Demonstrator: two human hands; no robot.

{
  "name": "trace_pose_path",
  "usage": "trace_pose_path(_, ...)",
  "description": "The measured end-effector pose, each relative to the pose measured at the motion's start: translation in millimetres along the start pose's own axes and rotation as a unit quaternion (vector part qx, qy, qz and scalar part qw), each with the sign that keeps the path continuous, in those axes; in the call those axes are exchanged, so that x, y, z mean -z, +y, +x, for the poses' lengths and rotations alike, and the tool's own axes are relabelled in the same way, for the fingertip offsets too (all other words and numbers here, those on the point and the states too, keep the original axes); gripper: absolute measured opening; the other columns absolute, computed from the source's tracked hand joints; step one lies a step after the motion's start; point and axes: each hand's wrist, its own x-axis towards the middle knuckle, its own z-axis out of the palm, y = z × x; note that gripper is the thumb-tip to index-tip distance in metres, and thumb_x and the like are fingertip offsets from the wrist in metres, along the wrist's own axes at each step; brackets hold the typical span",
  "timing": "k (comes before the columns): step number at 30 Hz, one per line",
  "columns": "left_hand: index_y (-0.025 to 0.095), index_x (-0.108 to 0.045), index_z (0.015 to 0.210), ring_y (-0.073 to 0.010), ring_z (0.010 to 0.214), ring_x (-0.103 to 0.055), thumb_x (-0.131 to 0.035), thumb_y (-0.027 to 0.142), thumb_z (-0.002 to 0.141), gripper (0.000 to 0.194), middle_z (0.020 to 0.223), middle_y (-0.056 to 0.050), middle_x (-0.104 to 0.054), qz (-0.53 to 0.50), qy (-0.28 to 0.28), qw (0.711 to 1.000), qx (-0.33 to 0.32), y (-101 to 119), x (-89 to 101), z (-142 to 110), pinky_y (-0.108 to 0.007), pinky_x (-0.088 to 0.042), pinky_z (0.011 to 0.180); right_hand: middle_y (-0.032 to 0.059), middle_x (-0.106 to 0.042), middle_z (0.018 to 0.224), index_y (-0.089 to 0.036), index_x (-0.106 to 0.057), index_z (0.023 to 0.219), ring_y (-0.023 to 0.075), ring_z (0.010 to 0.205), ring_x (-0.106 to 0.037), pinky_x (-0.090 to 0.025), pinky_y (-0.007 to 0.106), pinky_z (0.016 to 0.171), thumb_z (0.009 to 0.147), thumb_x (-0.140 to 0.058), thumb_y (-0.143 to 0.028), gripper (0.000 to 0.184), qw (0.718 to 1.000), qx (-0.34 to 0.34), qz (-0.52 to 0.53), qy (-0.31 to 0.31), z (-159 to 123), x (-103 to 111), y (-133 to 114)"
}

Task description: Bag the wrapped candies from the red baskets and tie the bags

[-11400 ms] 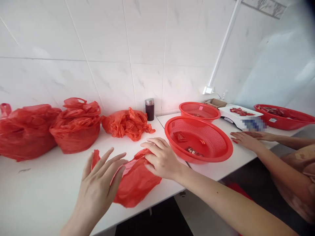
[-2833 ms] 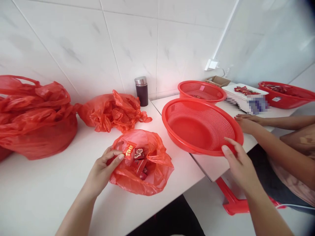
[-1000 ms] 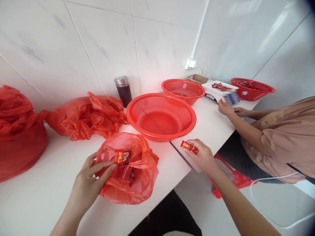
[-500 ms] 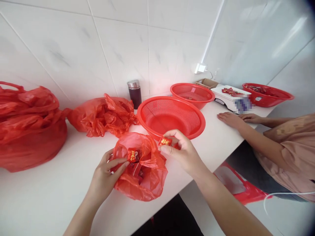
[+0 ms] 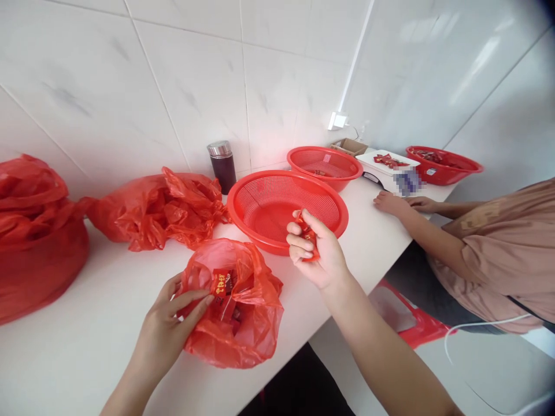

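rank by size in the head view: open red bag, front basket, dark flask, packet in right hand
Open red bag, front basket: too alike to rank, bag nearer
Dark flask
Packet in right hand, partly hidden

At nine o'clock from mid-view, a bunched red bag on the white surface; farther out, a bulkier bag. Upright at ten, near the tiled wall, a dark, silver-lidded bottle. Between one and two, a white socket; at two, an open cardboard box. Between two and three, a white scale bearing red packets, then a red basin. At three, a co-worker in light brown; at four, a red stool.
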Motion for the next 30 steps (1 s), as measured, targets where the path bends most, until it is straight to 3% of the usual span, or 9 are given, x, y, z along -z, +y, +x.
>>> trace_pose_path(4, 0.033, -0.078, 0.088, -0.0256, 0.103, -0.058, -0.066, 0.057, 0.074, 0.03, 0.12, -0.004, -0.055, 0.002, 0.002, 1.0, -0.003, -0.9, 1.3, -0.3, -0.042, -0.049, 0.095, -0.0078, -0.033, 0.051, -0.018, -0.058, 0.078, 0.0043, 0.042, -0.034, -0.029, 0.012, 0.036, 0.09, -0.057, -0.028, 0.016, 0.999, 0.027, -0.006, -0.037, -2.1, 4.4, 1.1)
trace_pose_path(8, 0.034, -0.078, 0.088, -0.0256, 0.106, -0.058, -0.066, 0.056, 0.075, 0.028, 0.122, -0.003, -0.055, 0.01, -0.002, 1.0, -0.001, -3.4, 1.5, -0.6, -0.041, -0.05, 0.093, -0.0087, -0.025, 0.05, -0.019, -0.058, 0.077, 0.005, 0.041, -0.027, -0.024, 0.014, 0.035, 0.088, -0.059, -0.03, 0.016, 0.997, 0.023, -0.02, -0.073, -5.7, 6.8, 3.7)
trace_pose_path(18, 0.034, -0.078, 0.088, -0.0241, 0.1, -0.059, -0.064, 0.057, 0.075, 0.03, 0.119, -0.004, -0.055, 0.018, 0.001, 1.0, -0.008, 1.3, 1.8, -0.1, -0.041, -0.051, 0.091, -0.0096, -0.024, 0.044, -0.02, -0.056, 0.075, 0.0065, 0.04, -0.018, -0.019, 0.016, 0.035, 0.087, -0.057, -0.032, 0.017, 0.995, 0.041, -0.061, -0.065, -6.2, 5.6, 10.0)
trace_pose_path(22, 0.034, -0.077, 0.089, -0.0239, 0.101, -0.059, -0.064, 0.056, 0.077, 0.028, 0.121, -0.003, -0.055, 0.025, 0.0, 1.0, -0.007, -1.1, 1.2, 0.2, -0.04, -0.051, 0.09, -0.0108, -0.024, 0.042, -0.021, -0.054, 0.078, 0.0061, 0.039, -0.016, -0.017, 0.016, 0.036, 0.085, -0.06, -0.035, 0.017, 0.982, 0.106, -0.138, -0.068, -14.1, 1.4, 6.8)
trace_pose_path(24, 0.034, -0.077, 0.09, -0.0236, 0.104, -0.059, -0.064, 0.054, 0.078, 0.027, 0.121, -0.003, -0.055, 0.026, -0.001, 1.0, -0.017, -3.0, 1.1, 0.1, -0.039, -0.051, 0.091, -0.011, -0.027, 0.042, -0.022, -0.052, 0.079, 0.0056, 0.038, -0.018, -0.018, 0.016, 0.036, 0.084, -0.062, -0.037, 0.019, 0.96, 0.191, -0.198, -0.049, -19.9, 3.2, -9.1)
trace_pose_path(26, 0.035, -0.076, 0.091, -0.0238, 0.107, -0.058, -0.063, 0.054, 0.078, 0.026, 0.122, -0.003, -0.055, 0.032, -0.002, 0.999, -0.027, -4.9, 1.5, -0.3, -0.037, -0.051, 0.09, -0.0109, -0.029, 0.042, -0.022, -0.051, 0.079, 0.0056, 0.038, -0.021, -0.019, 0.016, 0.037, 0.083, -0.063, -0.038, 0.021, 0.919, 0.301, -0.252, 0.006, -24.2, 14.8, -35.9)
trace_pose_path(28, 0.035, -0.076, 0.091, -0.0243, 0.109, -0.058, -0.063, 0.055, 0.079, 0.027, 0.123, -0.003, -0.055, 0.039, 0.001, 0.999, -0.033, -6.6, 2.0, -0.7, -0.036, -0.052, 0.088, -0.0109, -0.029, 0.043, -0.022, -0.049, 0.079, 0.0061, 0.038, -0.023, -0.02, 0.017, 0.038, 0.083, -0.062, -0.039, 0.021, 0.859, 0.398, -0.307, 0.102, -25.9, 39.7, -67.5)
trace_pose_path(30, 0.034, -0.077, 0.089, -0.0248, 0.108, -0.058, -0.062, 0.057, 0.078, 0.029, 0.123, -0.003, -0.054, 0.045, 0.004, 0.998, -0.036, -8.2, 1.9, -0.9, -0.036, -0.053, 0.087, -0.0104, -0.031, 0.048, -0.023, -0.046, 0.081, 0.007, 0.039, -0.025, -0.022, 0.018, 0.038, 0.084, -0.054, -0.044, 0.023, 0.786, 0.428, -0.383, 0.229, -25.3, 76.3, -94.4)
